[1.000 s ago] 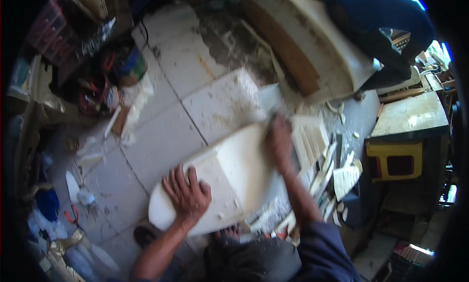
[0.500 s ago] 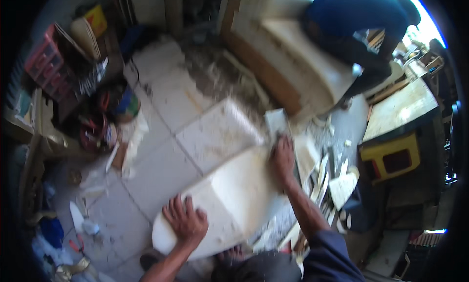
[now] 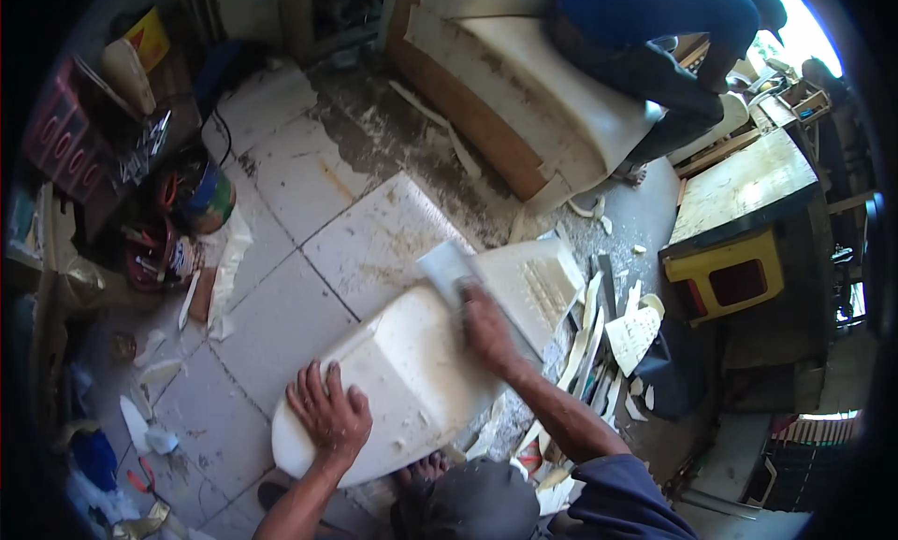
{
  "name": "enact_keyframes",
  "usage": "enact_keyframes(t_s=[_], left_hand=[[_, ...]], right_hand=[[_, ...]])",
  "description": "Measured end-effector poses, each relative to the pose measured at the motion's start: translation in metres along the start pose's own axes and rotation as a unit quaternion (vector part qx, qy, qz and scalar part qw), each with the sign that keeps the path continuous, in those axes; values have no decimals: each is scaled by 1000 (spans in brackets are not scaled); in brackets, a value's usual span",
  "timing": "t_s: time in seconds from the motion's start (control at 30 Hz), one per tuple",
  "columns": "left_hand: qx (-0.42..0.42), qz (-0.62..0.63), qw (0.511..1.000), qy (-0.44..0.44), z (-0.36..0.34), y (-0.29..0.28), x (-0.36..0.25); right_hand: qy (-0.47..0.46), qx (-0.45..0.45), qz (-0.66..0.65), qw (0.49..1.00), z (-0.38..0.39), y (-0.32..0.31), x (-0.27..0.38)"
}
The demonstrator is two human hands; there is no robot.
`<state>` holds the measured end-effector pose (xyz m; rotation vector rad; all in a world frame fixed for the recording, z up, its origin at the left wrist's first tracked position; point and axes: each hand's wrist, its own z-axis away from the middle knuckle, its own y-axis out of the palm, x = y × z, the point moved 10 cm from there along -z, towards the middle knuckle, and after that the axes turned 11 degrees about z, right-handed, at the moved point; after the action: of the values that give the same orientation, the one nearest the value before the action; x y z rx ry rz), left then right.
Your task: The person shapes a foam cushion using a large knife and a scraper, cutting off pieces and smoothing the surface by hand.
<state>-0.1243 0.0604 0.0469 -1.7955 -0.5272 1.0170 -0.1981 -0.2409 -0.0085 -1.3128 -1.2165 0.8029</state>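
Observation:
My left hand (image 3: pixel 327 409) lies with fingers spread on the rounded lower-left end of a long white shaped foam piece (image 3: pixel 402 372). My right hand (image 3: pixel 488 327) grips a long, flat grey board (image 3: pixel 440 261), slightly blurred, lying across the upper right part of that piece. Beyond the board a pale, wedge-shaped section with a scored surface (image 3: pixel 543 273) points toward the upper right. White strips and offcuts (image 3: pixel 629 339) lie just right of the work.
Another person (image 3: pixel 636 12) bends over a large white curved shell (image 3: pixel 552 100) at upper right. Tiled floor (image 3: pixel 253 325) surrounds the piece. Tool buckets (image 3: pixel 206 203) and pink drawers (image 3: pixel 70 138) stand at left; a yellow-framed panel (image 3: pixel 730 273) and pale sheet (image 3: pixel 744 194) are at right.
My right hand has moved leftward with the grey board, across the white piece. My left hand remains on its end. The whole view has shifted somewhat.

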Motion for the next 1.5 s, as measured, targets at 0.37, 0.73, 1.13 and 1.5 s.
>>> enact_keyframes(t_s=[0.37, 0.73, 1.13, 1.5], left_hand=[[13, -3, 1000, -19, -3, 9, -3], [-22, -51, 998, -5, -3, 6, -6], [-13, -8, 1000, 11, -3, 5, -4], [-26, 3, 1000, 7, -5, 2, -9]], right_hand=[[182, 56, -53, 980, 23, -2, -35], [140, -13, 13, 990, 37, -4, 25], [-60, 50, -33, 996, 75, 8, 50], [182, 68, 14, 981, 67, -2, -44]])
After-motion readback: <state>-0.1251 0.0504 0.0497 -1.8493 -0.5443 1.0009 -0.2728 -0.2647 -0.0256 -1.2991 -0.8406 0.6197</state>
